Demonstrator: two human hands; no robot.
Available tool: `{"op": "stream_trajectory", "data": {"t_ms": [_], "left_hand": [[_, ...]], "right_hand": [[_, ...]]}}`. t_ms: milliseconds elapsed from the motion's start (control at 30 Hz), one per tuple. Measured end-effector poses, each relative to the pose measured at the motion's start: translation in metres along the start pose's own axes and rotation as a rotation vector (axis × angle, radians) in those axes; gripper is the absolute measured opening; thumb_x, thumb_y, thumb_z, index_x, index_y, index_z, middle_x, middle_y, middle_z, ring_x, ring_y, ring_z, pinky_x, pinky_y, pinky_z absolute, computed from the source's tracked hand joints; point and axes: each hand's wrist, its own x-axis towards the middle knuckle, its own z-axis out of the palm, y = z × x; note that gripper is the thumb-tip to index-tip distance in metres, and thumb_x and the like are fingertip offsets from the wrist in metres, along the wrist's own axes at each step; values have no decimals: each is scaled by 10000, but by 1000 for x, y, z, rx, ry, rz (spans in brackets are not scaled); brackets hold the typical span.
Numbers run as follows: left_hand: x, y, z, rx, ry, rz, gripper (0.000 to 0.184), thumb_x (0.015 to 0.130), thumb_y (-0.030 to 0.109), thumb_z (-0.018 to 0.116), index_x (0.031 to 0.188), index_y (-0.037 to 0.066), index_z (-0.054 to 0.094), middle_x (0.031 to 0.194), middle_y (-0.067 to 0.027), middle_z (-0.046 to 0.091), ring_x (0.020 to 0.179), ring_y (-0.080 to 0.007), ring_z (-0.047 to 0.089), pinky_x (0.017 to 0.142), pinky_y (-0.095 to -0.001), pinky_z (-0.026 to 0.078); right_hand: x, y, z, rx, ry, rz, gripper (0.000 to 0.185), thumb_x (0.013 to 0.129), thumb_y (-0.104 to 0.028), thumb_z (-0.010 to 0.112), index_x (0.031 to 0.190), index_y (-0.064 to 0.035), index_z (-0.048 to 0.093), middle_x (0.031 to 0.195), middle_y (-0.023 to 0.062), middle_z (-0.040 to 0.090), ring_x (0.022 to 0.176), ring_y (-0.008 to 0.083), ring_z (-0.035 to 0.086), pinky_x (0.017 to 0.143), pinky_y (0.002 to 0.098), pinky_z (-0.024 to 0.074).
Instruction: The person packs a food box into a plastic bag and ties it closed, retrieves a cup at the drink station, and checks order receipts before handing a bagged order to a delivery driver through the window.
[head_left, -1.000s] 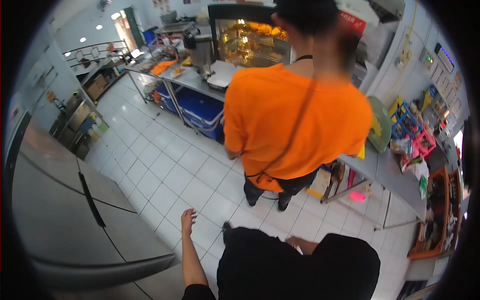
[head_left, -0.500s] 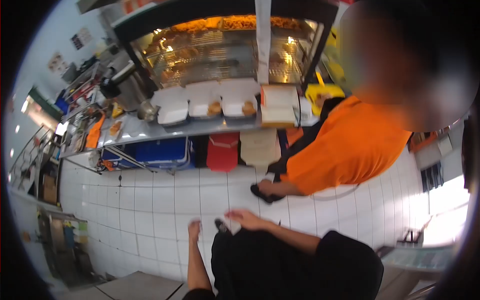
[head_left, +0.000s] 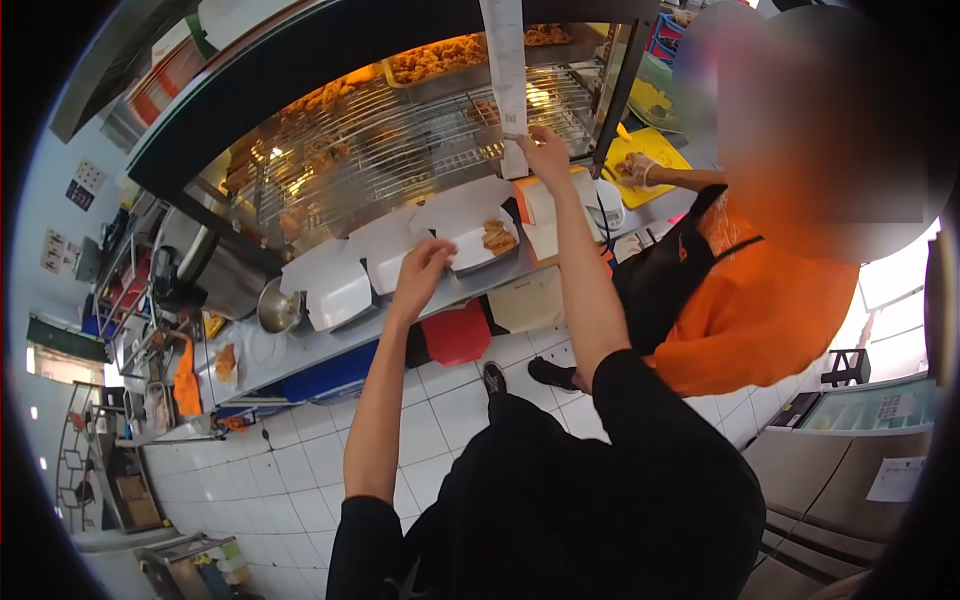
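Observation:
My right hand [head_left: 545, 155] is raised to the lower part of a long paper receipt strip [head_left: 508, 80], its fingers pinched on the paper. The strip hangs in front of a lit glass food warmer [head_left: 380, 150] with fried food on its racks. My left hand [head_left: 428, 268] hovers over the open white boxes on the counter, its fingers slightly curled and apart, holding nothing visible. One white box [head_left: 338, 297] at the left is empty. Fried pieces [head_left: 497, 237] lie in the right box. The middle box [head_left: 395, 270] is partly hidden behind my left hand.
At the right stands a co-worker in an orange shirt [head_left: 760, 320], a gloved hand over a yellow board [head_left: 665, 155]. A metal bowl [head_left: 279, 306] and a large steel pot [head_left: 230, 275] are left on the counter. A red bin [head_left: 456, 332] sits below.
Both my hands have risen from low over the floor to the counter; the right has taken hold of the receipt strip. The view has turned and come closer to the warmer.

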Motion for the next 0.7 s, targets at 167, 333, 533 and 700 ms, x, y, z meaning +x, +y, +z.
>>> {"op": "stream_trajectory", "data": {"t_ms": [167,333,533,700], "left_hand": [[117,40,39,197,60,206,424,949,185,622,1325,17,525,1193,-127,666,1168,-232,599,976,-356,470],[149,56,74,167,76,424,596,904,86,645,1413,-32,359,1143,-188,674,1084,-253,652,902,-376,515],[79,104,58,-372,-243,10,597,996,113,562,1497,-26,268,1137,-147,682,1009,-193,669,873,-297,525],[55,127,46,-599,-309,-56,525,1047,179,409,1516,-10,269,1187,-135,660,1026,-187,660,969,-357,490]], "right_hand": [[39,5,-7,-164,-284,-88,414,855,-421,696,1093,-84,736,872,109,738,790,219,707,709,336,530],[-4,-61,-38,-39,-370,-17,388,889,-381,707,1078,-44,745,849,88,743,730,112,649,672,288,511],[-40,-80,-44,230,-410,-37,336,892,-291,721,1008,23,746,824,82,737,724,92,653,656,263,506],[-57,-96,-46,327,-387,-67,276,906,-223,708,991,37,742,823,80,736,693,70,657,626,228,508]]}}
